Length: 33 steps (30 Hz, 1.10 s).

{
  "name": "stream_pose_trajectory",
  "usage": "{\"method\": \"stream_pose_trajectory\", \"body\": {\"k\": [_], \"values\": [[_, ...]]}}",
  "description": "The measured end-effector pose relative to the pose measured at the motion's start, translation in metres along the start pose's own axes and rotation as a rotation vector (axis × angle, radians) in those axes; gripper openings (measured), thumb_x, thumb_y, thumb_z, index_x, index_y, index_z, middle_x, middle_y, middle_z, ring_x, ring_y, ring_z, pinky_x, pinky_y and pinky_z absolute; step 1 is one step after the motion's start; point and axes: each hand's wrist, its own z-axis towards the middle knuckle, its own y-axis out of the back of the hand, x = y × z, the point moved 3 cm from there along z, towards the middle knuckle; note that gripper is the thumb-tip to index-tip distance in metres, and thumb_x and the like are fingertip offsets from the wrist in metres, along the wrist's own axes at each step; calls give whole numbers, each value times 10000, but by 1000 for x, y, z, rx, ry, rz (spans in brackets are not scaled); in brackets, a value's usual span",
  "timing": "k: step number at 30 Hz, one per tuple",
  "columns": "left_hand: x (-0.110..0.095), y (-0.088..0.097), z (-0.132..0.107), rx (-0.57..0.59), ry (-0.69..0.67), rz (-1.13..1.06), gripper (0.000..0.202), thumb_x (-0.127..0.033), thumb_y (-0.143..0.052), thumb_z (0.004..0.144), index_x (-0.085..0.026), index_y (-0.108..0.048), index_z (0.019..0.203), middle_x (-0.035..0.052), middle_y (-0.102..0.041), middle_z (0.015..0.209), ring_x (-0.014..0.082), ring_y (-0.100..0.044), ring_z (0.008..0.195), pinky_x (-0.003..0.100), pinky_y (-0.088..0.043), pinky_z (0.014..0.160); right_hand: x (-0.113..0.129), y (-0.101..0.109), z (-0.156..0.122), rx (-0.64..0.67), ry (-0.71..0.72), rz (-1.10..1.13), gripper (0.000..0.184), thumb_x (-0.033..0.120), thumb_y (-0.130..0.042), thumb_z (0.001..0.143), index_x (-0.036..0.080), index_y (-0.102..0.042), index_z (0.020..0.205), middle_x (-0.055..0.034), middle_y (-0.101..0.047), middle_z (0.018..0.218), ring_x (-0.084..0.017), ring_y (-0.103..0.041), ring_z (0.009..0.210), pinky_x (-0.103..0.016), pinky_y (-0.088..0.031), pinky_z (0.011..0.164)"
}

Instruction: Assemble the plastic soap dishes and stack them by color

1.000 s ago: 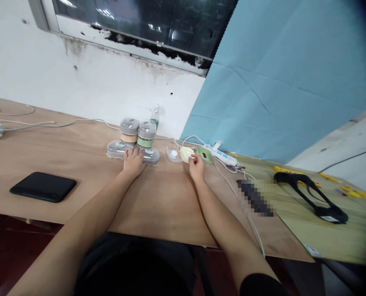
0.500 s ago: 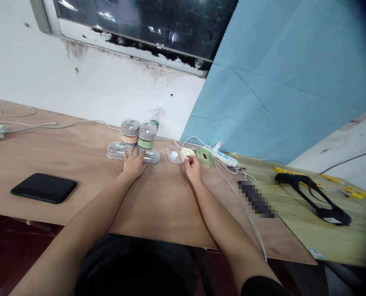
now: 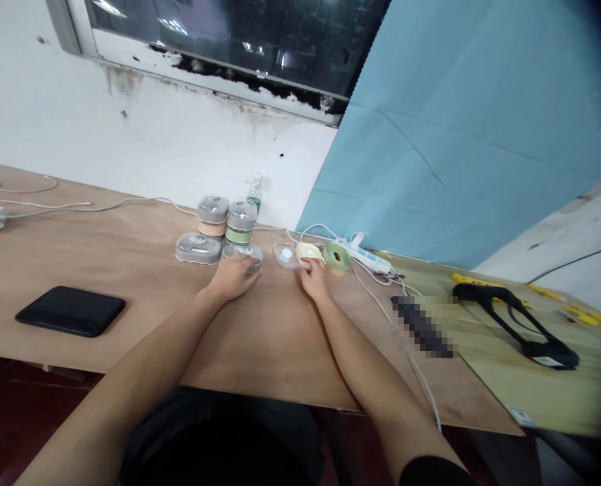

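Note:
My left hand (image 3: 234, 277) is open, its fingers lying over the near side of a grey box with a clear lid (image 3: 244, 250). Just left of it is another such clear-lidded box (image 3: 198, 250). My right hand (image 3: 314, 278) has its fingers closed on the near edge of a small cream box (image 3: 309, 253); the fingertips are partly hidden. Touching the cream box's left side is a round-cornered clear lid (image 3: 284, 255) with a white disc in it. At its right stands a green box (image 3: 337, 257) with a dark slot on top.
Behind my left hand stand two stacks, grey over peach (image 3: 212, 228) and grey over green (image 3: 239, 235), with a clear bottle (image 3: 256, 189) by the wall. A white power strip (image 3: 370, 259) and cables lie right. A black flat case (image 3: 71, 310) and a black frame (image 3: 516, 324) lie farther out.
My left hand has slid right, off the left front box and onto the right one. The right hand's fingers have shifted slightly on the cream box, which stays in place.

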Motion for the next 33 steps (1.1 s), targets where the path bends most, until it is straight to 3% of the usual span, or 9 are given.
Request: {"method": "stream_pose_trajectory", "body": {"k": [4,7,12,14,20,27,33], "values": [[-10,-8,-4,181,-33,-107,356,-390,-486,874,-202,-615,1147,60,-691,995,210,-628,923,322,-477,817,1,-6,-2,83,13,-59,374,314,-522,797,190,-658,1123,-137,-508,1242,-244,-562,1020,-425,-429,949],[-14,-12,-7,247,-31,-133,357,-398,-497,862,-200,-626,1131,49,-704,968,203,-644,882,293,-483,753,3,-6,-2,109,7,-74,381,314,-517,804,182,-656,1134,-146,-521,1256,-269,-529,1118,-447,-400,994],[-14,-13,-7,277,-24,-142,365,-402,-508,851,-195,-633,1125,47,-710,955,204,-652,866,283,-481,721,-2,7,4,-13,-20,-48,493,299,-491,802,148,-554,1267,-165,-495,1301,-276,-491,1180,-442,-383,1016],[-13,-13,-7,274,-23,-146,364,-403,-508,851,-194,-633,1122,47,-711,956,203,-653,862,279,-480,708,-12,12,7,-62,-56,-51,474,291,-473,801,144,-565,1242,-165,-503,1294,-278,-499,1164,-451,-373,1018],[-13,-14,-7,286,-31,-149,374,-415,-507,850,-198,-631,1128,47,-712,959,208,-655,871,286,-481,713,-35,11,9,-39,-119,-31,419,263,-538,718,163,-616,1117,-129,-610,1101,-268,-558,1007,-461,-421,940],[-13,-15,-7,296,-30,-131,385,-421,-501,852,-201,-629,1142,54,-710,967,214,-654,879,301,-484,740,-30,12,9,-58,-171,-119,202,248,-565,669,179,-669,828,-76,-587,887,-224,-550,823,-401,-443,834],[-13,-14,-7,290,-40,-137,381,-426,-501,855,-199,-626,1134,48,-707,961,210,-653,874,296,-483,735,-15,20,7,-220,-120,-3,204,342,-518,772,167,-568,866,-73,-552,900,-185,-516,768,-355,-441,788]]}}
